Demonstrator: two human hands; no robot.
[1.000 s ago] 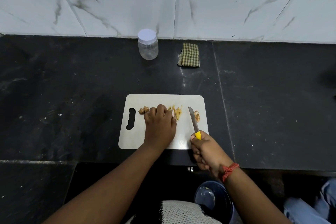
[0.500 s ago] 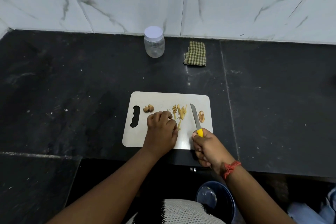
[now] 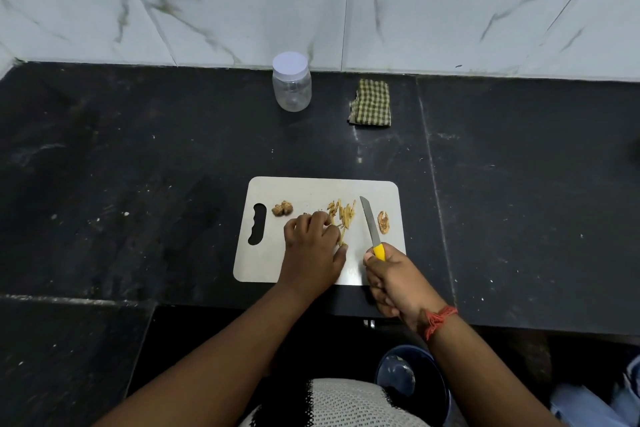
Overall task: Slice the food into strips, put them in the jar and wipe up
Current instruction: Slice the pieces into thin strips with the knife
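A white cutting board (image 3: 311,189) lies on the black counter. On it are a knobbly ginger chunk (image 3: 282,208) at the left, a pile of yellow strips (image 3: 342,213) in the middle and a flat slice (image 3: 383,221) at the right. My left hand (image 3: 313,250) rests on the board with curled fingers at the left edge of the strips. My right hand (image 3: 393,279) grips the yellow handle of a knife (image 3: 371,227), whose blade points away between the strips and the slice. A clear jar (image 3: 291,83) with a white lid stands by the wall. A checked cloth (image 3: 371,102) lies right of it.
The black counter (image 3: 138,166) runs wide on both sides of the board, with a marble wall behind. A seam crosses the counter right of the board. Below the counter edge stands a dark blue bucket (image 3: 412,378).
My left hand has slid back toward me and off the strips, which now lie uncovered. The knife stays in my right hand. The view has shifted slightly.
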